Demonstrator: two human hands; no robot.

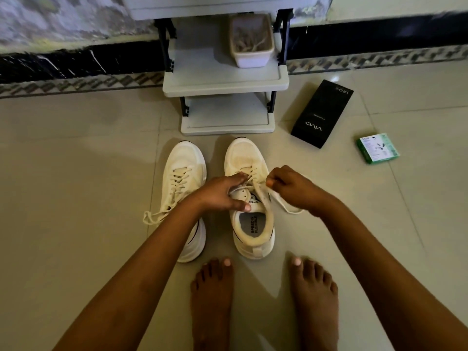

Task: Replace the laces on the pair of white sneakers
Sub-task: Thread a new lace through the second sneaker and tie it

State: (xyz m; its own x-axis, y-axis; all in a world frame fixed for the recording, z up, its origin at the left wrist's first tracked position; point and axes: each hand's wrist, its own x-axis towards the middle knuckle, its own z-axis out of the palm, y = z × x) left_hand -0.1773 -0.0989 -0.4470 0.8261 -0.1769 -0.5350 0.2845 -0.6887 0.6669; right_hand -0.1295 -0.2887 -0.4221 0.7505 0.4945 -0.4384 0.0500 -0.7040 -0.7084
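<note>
Two white sneakers stand side by side on the tiled floor, toes pointing away from me. The left sneaker (182,178) is laced, and its loose lace ends trail off to the left. My left hand (222,193) rests on the tongue of the right sneaker (249,211), fingers over the eyelets and thumb at the collar. My right hand (291,188) pinches the cream lace (263,196) of the right sneaker and holds it up beside the eyelets. A loop of that lace hangs below my right wrist.
A low grey shoe rack (225,79) stands just beyond the sneakers, with a white tub (252,41) of pale laces on its shelf. A black box (321,114) and a small green box (378,148) lie on the floor to the right. My bare feet (263,300) stand behind the shoes.
</note>
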